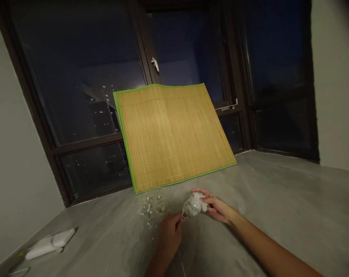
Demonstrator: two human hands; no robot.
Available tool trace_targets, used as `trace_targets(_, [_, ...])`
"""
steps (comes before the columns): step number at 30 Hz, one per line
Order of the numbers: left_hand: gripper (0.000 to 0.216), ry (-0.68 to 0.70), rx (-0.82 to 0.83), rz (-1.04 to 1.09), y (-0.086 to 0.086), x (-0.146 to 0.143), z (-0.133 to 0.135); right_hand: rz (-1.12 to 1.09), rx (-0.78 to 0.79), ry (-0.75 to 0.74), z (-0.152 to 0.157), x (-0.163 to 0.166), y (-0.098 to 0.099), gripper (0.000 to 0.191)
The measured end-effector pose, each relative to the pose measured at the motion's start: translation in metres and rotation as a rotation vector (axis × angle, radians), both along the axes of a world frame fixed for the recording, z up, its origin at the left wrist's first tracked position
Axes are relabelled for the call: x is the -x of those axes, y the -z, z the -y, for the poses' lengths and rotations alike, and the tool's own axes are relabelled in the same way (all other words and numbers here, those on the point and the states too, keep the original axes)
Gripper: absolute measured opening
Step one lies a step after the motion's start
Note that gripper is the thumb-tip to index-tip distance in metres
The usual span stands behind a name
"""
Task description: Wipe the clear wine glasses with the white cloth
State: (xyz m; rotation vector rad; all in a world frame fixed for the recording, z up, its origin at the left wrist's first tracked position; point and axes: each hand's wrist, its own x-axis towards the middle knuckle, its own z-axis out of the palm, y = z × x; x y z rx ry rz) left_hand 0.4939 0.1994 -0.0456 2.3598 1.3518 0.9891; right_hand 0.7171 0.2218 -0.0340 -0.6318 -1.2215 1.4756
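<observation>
My right hand is closed around a small clear glass with crumpled white paper or cloth in and around it, held just above the grey surface. My left hand is closed too, pinching the glass's lower end or stem from the near side. Several other clear glasses stand close together on the surface just left of the held one, hard to make out in the dim light.
A bamboo mat with a green edge leans upright against the dark window frame behind the glasses. White flat objects lie at the near left of the grey concrete surface. White walls stand at both sides.
</observation>
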Motion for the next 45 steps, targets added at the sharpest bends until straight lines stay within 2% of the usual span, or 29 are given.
trace_targets(4, [0.031, -0.03, 0.038, 0.074, 0.004, 0.001, -0.004, -0.067, -0.011, 0.083, -0.011, -0.003, 0.005, 0.05])
trace_targets(9, [0.034, -0.079, 0.079, 0.258, 0.006, 0.004, -0.01, -0.084, -0.028, 0.348, -0.027, -0.014, 0.01, 0.045])
trace_targets(11, [0.033, -0.077, 0.085, 0.31, 0.007, 0.003, -0.011, -0.031, -0.051, 0.397, -0.029, -0.011, 0.014, 0.048])
trace_targets(14, [0.03, -0.048, 0.037, 0.343, 0.008, -0.002, -0.01, 0.093, -0.089, 0.309, -0.024, 0.003, 0.02, 0.052])
trace_targets(21, [0.022, -0.044, -0.056, 0.489, 0.012, -0.015, -0.004, 0.274, -0.117, -0.122, -0.001, 0.03, 0.021, 0.07])
trace_targets(24, [0.024, -0.052, -0.018, 0.601, 0.015, -0.019, -0.004, 0.316, -0.136, -0.175, 0.001, 0.032, 0.021, 0.08])
trace_targets(29, [0.025, -0.004, 0.152, 0.638, 0.018, -0.022, -0.004, 0.399, -0.214, -0.013, 0.003, 0.036, 0.025, 0.084])
trace_targets(33, [0.024, -0.047, 0.124, 0.667, 0.017, -0.021, -0.007, 0.489, -0.338, 0.215, 0.002, 0.042, 0.026, 0.09])
trace_targets(36, [0.025, -0.041, 0.124, 0.637, 0.017, -0.02, -0.009, 0.386, -0.335, 0.317, -0.001, 0.046, 0.022, 0.097])
trace_targets(40, [0.025, 0.009, 0.134, 0.549, 0.017, -0.022, -0.006, 0.066, -0.19, 0.235, -0.006, 0.05, 0.017, 0.1])
trace_targets(45, [0.021, -0.076, 0.169, 0.505, 0.018, -0.024, -0.007, -0.13, -0.152, 0.317, -0.006, 0.049, 0.01, 0.095])
